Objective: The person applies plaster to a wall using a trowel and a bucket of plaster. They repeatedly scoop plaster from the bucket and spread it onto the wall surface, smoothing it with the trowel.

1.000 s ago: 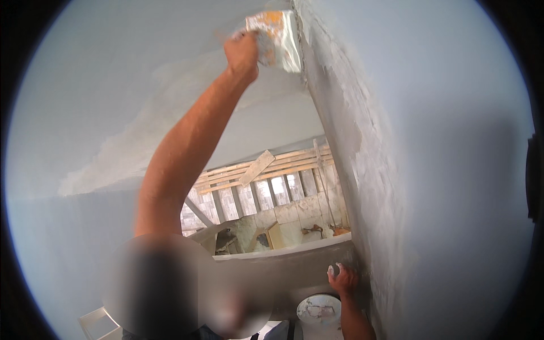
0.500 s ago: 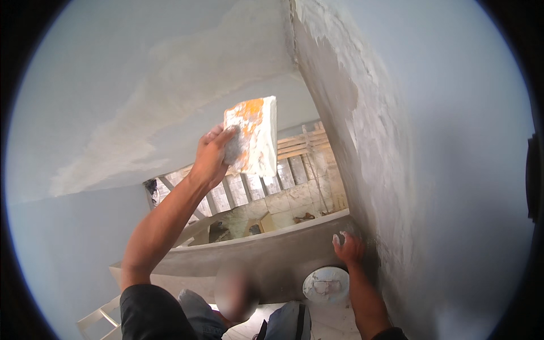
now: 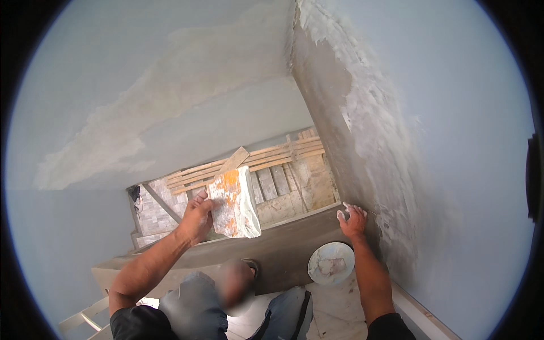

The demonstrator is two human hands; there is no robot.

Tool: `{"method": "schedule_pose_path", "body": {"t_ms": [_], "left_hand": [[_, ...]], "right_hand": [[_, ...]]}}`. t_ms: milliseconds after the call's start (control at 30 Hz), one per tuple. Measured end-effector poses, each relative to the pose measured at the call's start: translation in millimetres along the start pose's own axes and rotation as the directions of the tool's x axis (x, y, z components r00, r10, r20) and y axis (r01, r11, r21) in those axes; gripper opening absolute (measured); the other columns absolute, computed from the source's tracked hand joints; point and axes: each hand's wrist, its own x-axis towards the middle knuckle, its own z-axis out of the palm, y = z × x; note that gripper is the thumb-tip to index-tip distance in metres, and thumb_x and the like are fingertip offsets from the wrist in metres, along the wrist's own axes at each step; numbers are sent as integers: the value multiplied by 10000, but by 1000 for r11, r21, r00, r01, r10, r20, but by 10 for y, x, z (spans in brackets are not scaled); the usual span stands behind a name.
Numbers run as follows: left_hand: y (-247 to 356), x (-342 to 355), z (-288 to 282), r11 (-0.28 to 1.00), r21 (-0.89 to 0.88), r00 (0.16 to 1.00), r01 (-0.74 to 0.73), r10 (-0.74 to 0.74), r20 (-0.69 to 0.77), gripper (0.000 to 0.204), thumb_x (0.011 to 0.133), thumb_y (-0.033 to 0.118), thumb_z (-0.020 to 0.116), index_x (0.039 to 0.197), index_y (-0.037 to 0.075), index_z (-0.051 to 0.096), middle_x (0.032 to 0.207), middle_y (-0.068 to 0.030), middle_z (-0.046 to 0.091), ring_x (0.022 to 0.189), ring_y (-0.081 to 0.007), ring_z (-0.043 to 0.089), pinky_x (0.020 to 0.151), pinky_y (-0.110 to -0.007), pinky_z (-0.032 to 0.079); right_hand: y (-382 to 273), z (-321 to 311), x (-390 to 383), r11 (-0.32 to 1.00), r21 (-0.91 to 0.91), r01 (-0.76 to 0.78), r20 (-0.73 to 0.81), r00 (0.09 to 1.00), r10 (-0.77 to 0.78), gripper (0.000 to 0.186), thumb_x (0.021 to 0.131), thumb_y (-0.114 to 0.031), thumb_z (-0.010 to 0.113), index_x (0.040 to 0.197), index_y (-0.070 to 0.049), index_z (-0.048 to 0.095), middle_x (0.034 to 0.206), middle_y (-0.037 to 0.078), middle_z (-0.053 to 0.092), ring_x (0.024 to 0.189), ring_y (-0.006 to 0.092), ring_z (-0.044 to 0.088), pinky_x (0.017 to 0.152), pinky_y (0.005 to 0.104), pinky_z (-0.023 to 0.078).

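In my left hand (image 3: 197, 220) is a rectangular slab (image 3: 234, 203), orange beneath thick smears of white and grey plaster. I grip it by its left edge, and it hangs in front of the low wall's ledge. The thumb lies across its face; some fingers are hidden behind it. My right hand (image 3: 353, 222) is at the right end of the low wall (image 3: 283, 241), by the corner with the right wall (image 3: 368, 136). Its fingers are apart, bent, tipped with white, and hold nothing. Whether it presses on the ledge I cannot tell. Below it stands a round white bucket (image 3: 331, 263) with pale paste in it.
Beyond the low wall, a drop shows steps, tiles and wooden planks (image 3: 249, 158). White plaster patches mark the left wall (image 3: 102, 136) and the right one. White ladder-like rails (image 3: 88, 320) stand at lower left. Denim-clad legs (image 3: 198, 306) are below me, partly blurred.
My left hand has come down with the slab, from up against the far wall to just above the ledge. My right hand has shifted slightly upward in the view. My head view has tilted too.
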Motion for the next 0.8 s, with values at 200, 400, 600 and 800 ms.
{"method": "schedule_pose_path", "body": {"t_ms": [200, 400, 600, 800], "left_hand": [[-403, -141, -108, 994, -106, 1000, 7, -4, 29, 351, 824, -57, 460, 1162, -23, 549, 1120, -113, 637, 1039, -198, 621, 968, -353, 481], [-650, -55, 28, 994, -113, 997, -3, 12, 79, 254, 859, 2, 502, 1102, 7, 577, 1049, -79, 646, 947, -180, 634, 873, -361, 529], [-890, 60, 234, 969, -243, 994, 43, -17, 109, 274, 852, 7, 506, 1117, 9, 576, 1060, -89, 650, 933, -177, 639, 843, -357, 539], [-1160, 208, 404, 955, -283, 986, 84, -38, 162, 286, 847, 3, 487, 1118, -9, 578, 1028, -89, 659, 889, -165, 643, 805, -316, 526]], "right_hand": [[-327, -601, -463, 963, 243, -118, -118, 982, 150, 428, 787, -172, 697, 1199, -87, 615, 937, 118, 630, 892, 295, 595, 849, 408, 437], [-576, -1648, -803, 984, 101, -146, -307, 936, 170, 486, 778, -102, 701, 1248, -44, 587, 895, 108, 633, 828, 273, 601, 820, 413, 452], [-1045, -3077, -602, 988, -106, -114, -542, 840, 39, 402, 851, -27, 625, 1247, 20, 574, 973, 106, 639, 788, 190, 579, 712, 318, 475], [-1497, -4385, -319, 977, -131, -169, -649, 760, 45, 300, 940, -100, 559, 1214, 16, 599, 1108, 107, 647, 964, 169, 599, 858, 299, 478]]}}
